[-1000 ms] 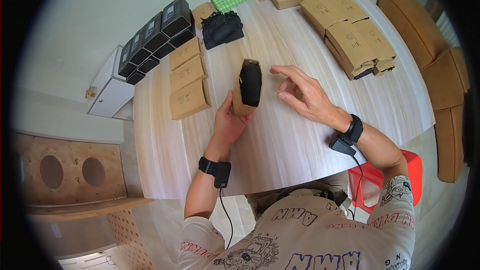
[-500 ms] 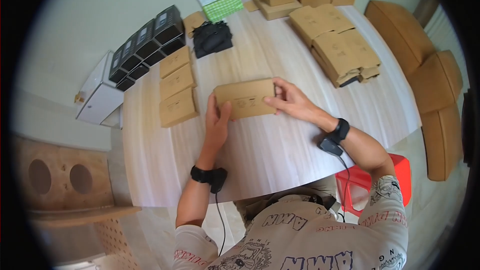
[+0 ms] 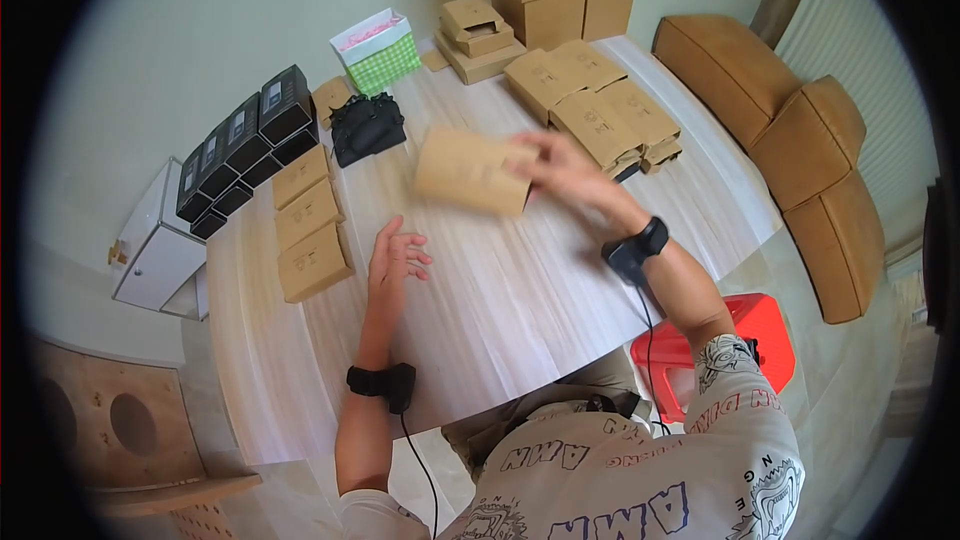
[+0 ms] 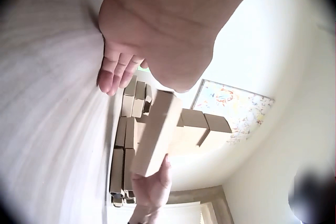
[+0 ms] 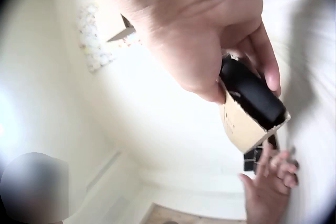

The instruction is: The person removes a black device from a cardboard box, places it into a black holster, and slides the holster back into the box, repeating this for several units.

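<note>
My right hand (image 3: 568,175) holds a brown cardboard box (image 3: 462,170) up over the table, thumb and fingers at its right end. In the right wrist view that end of the box stands uncovered, and a black item (image 5: 256,94) shows inside it. My left hand (image 3: 394,258) holds nothing; its fingers are loosely bent, low over the tabletop and to the near left of the box. In the left wrist view the box (image 4: 156,132) appears as a narrow tilted block with the right hand at its lower end.
Three cardboard boxes (image 3: 307,205) line the table's left side, near stacked black boxes (image 3: 243,140). A black bundle (image 3: 367,128) and a green checked bag (image 3: 380,58) stand behind. More cardboard boxes (image 3: 600,115) lie at the back right. A red stool (image 3: 765,340) is at the right.
The box was upright in the left hand, then held flat by both hands. The left hand has let go, and the right hand has carried the box farther over the table. The head view has shifted.
</note>
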### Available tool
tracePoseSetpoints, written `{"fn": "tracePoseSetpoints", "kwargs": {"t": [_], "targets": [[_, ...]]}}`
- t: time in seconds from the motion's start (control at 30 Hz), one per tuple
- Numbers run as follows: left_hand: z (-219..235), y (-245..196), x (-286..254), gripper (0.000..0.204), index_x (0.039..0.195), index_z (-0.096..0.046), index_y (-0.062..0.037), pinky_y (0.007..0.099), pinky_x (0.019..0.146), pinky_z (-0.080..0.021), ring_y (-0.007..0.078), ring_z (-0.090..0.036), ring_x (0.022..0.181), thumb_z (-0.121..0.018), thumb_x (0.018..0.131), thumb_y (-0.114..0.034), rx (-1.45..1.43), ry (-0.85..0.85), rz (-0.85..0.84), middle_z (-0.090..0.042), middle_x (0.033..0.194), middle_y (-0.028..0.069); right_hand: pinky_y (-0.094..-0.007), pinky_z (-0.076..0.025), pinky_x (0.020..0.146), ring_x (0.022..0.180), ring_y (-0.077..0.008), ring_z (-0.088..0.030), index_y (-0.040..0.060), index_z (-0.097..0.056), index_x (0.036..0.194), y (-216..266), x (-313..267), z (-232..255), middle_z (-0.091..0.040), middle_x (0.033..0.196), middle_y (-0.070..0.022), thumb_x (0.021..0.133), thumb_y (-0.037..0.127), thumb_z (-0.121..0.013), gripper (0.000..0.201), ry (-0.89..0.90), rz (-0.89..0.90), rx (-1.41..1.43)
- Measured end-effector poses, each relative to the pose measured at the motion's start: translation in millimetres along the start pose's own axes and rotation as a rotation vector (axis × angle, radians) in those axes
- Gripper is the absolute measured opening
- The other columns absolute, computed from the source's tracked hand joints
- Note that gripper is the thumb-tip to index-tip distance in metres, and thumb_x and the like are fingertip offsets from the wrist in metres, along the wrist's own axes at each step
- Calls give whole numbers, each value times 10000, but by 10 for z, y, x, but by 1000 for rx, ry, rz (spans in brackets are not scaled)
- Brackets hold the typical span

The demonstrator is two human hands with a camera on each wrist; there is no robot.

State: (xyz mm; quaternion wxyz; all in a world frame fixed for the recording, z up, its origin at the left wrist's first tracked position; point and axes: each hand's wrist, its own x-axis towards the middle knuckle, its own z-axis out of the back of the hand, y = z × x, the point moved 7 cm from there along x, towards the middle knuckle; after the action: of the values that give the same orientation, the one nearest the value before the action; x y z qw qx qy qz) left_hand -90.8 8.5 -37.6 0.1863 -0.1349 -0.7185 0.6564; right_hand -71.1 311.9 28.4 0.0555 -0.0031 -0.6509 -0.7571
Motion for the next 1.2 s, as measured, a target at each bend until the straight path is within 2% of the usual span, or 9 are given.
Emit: {"fn": "tracePoseSetpoints", "kwargs": {"t": [0.13, 0.3, 0.43, 0.57, 0.63, 0.87, 1.0, 1.07, 1.2], "targets": [[4, 93, 36, 485, 1542, -450, 6, 267, 778, -533, 124, -640, 935, -501, 1157, -285, 127, 14, 23, -681, 1165, 82, -292, -610, 682, 776, -149, -718, 5, -588, 1456, 437, 58, 1249, -741, 1075, -81, 1000, 384, -769, 620, -565, -1, -107], [-52, 107, 24, 442, 1505, -491, 8, 256, 783, -528, 116, -638, 927, -553, 1130, -217, 200, 25, 32, -680, 1164, 74, -311, -607, 604, 715, -189, -741, -43, -605, 1421, 212, 473, 2416, -742, 1070, -146, 957, 438, -796, 695, -694, -26, -212], [-42, 129, 30, 419, 1479, -522, 2, 251, 785, -525, 113, -636, 926, -595, 1109, -183, 197, 38, 38, -678, 1161, 64, -320, -598, 609, 768, -184, -752, -43, -688, 1321, -6, 597, 2513, -750, 1005, -117, 956, 432, -793, 608, -694, -91, -187], [-43, 138, 35, 412, 1471, -531, 0, 248, 787, -525, 112, -635, 926, -603, 1105, -173, 179, 43, 40, -674, 1158, 55, -382, -609, 721, 889, -235, -769, -17, -800, 1114, -52, 575, 2552, -790, 953, -138, 981, 436, -733, 477, -709, -172, -594], [-48, 129, 32, 406, 1468, -539, -3, 245, 785, -523, 109, -634, 926, -607, 1101, -163, 177, 40, 46, -667, 1153, 46, -401, -602, 817, 932, -299, -766, -15, -780, 1176, 81, 495, 2563, -799, 1054, -192, 977, 413, -715, 477, -793, -8, -833], [-51, 171, 21, 390, 1443, -560, 6, 238, 743, -519, 92, -616, 874, -635, 1074, -93, 185, 43, -6, -649, 1104, 45, -439, -580, 922, 1098, -329, -723, 3, -731, 1265, 634, -100, 1833, -726, 1247, -221, 1004, 356, -673, 443, -809, 327, -766], [-59, 138, 27, 388, 1443, -562, 5, 228, 754, -506, 80, -602, 886, -631, 1075, -99, 223, 58, -44, -651, 1115, 36, -455, -577, 914, 1108, -354, -716, -31, -721, 1252, 632, 35, 1840, -725, 1228, -233, 989, 391, -693, 498, -808, 345, -893], [-77, 125, 18, 393, 1451, -559, -1, 229, 769, -502, 78, -598, 904, -625, 1082, -120, 242, 61, -32, -657, 1143, 28, -467, -574, 900, 1056, -379, -733, -58, -744, 1172, 503, 330, 2027, -756, 1144, -243, 942, 464, -744, 571, -817, 51, -1178], [-230, 25, 109, 415, 1463, -543, 0, 246, 796, -520, 112, -646, 983, -632, 1085, -146, 192, 57, 66, -657, 1200, 59, -468, -577, 870, 968, -399, -752, -66, -775, 1073, 140, 689, 2312, -779, 1024, -260, 873, 532, -802, 631, -552, -196, -1029]]}}
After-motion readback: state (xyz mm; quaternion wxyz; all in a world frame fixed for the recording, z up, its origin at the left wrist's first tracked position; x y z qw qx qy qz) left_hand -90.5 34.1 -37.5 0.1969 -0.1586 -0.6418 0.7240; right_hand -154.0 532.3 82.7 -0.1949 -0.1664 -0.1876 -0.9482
